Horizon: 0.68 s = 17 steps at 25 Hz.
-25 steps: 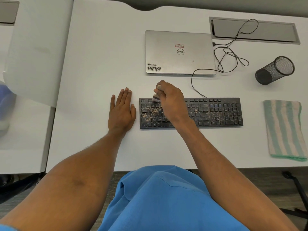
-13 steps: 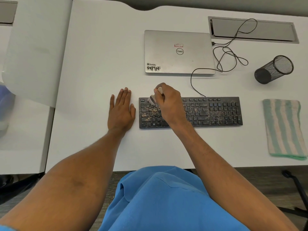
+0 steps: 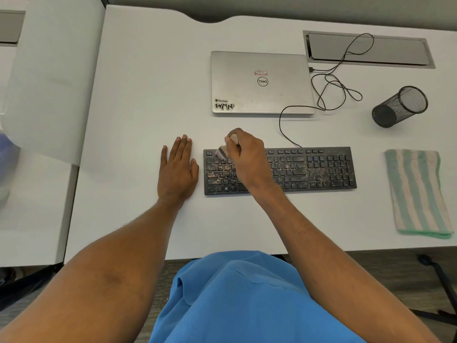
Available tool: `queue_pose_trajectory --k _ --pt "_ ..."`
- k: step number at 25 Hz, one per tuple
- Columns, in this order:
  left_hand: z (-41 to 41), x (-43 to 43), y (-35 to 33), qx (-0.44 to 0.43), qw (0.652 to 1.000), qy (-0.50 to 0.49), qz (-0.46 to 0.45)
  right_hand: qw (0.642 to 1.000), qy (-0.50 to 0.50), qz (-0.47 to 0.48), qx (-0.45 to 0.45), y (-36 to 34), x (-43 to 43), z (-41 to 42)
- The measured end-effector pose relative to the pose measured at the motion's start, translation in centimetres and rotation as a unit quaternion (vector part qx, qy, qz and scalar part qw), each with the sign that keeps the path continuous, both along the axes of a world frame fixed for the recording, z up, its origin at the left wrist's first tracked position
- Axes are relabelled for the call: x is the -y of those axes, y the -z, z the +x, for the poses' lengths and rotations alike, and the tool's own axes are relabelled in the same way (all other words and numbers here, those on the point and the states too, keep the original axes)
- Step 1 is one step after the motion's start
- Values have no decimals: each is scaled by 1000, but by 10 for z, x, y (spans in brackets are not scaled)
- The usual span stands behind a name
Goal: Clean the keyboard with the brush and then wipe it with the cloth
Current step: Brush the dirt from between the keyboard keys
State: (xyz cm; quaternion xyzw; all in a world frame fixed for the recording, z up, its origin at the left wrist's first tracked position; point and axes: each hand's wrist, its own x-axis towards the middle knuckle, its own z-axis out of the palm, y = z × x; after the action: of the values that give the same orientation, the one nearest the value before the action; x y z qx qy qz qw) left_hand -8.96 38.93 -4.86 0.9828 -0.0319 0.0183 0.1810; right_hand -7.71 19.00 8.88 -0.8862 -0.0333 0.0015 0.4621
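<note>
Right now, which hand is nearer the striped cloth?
Right. The right hand grips the brush over the keyboard near its left end; the left hand rests flat on the desk beyond that end, farther from the cloth.

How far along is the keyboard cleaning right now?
Nothing looks finished: debris speckles the keyboard at both ends. In hand: the right hand grips the brush at the top-left keys; the left hand lies flat on the desk. Left: most brushing, then wiping with the striped cloth, untouched at right.
</note>
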Motion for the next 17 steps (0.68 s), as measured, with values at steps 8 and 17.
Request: queue_pose_trajectory --k 8,17 --pt "0 0 0 -1 1000 -1 2 1000 24 14 14 -1 0 -1" --pt "0 0 2 -1 1000 -3 -2 999 25 31 5 -8 1 -2"
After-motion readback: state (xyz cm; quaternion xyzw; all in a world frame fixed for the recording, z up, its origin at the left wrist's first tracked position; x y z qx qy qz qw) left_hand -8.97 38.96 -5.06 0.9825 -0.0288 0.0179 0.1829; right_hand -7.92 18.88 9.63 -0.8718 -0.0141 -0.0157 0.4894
